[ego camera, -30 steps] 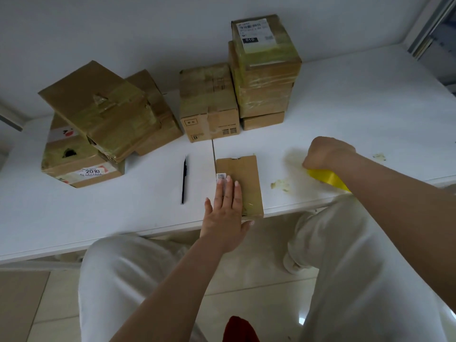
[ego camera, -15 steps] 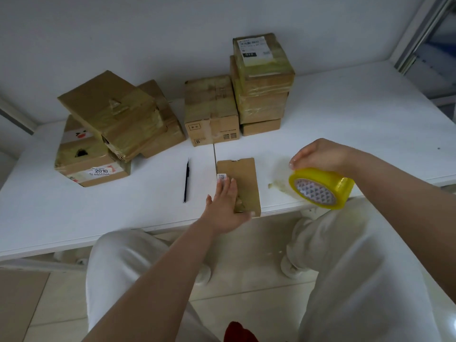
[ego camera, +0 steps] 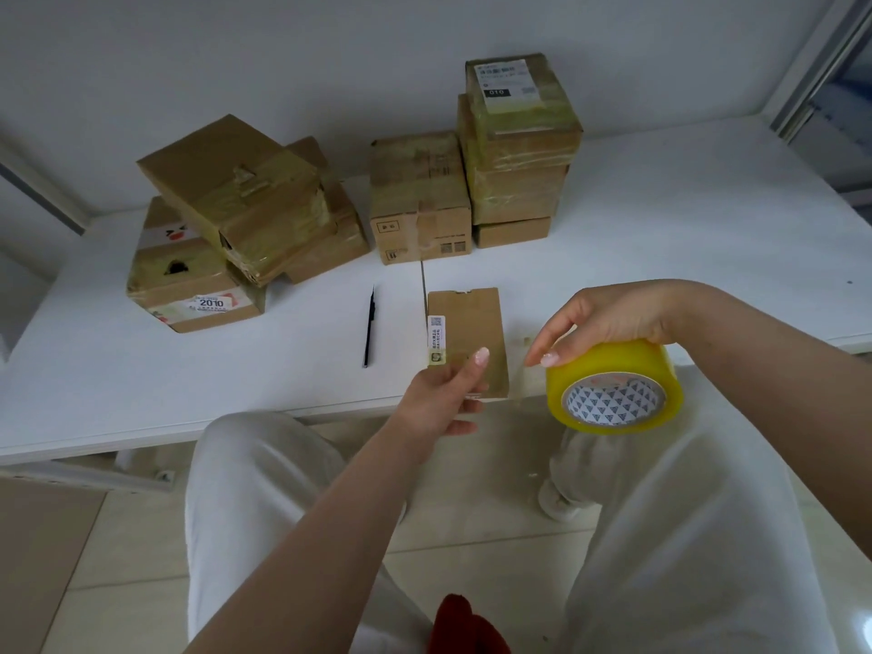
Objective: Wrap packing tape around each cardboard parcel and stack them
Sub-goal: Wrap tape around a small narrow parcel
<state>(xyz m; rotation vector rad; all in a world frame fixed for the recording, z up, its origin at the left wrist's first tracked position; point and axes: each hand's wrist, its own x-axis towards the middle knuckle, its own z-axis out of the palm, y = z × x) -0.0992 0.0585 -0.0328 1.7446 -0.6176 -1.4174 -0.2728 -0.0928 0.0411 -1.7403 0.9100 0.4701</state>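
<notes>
White desk point(ego camera: 660, 238) against a bare wall, taped boxes point(ego camera: 516, 139) stacked at the back: my right hand point(ego camera: 613, 318), which a second ago rested on the desk, has lifted the yellow tape roll point(ego camera: 613, 389) clear, fingers curled over its rim. My left hand point(ego camera: 443, 394) no longer presses flat; it now grips the near end of the small flat parcel point(ego camera: 467, 332), which lies at the desk's front edge. Wrapping looks about to begin.

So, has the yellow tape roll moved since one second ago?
Yes. The right hand has lifted the tape roll off the white table and brought it nearer the flat parcel.
</notes>
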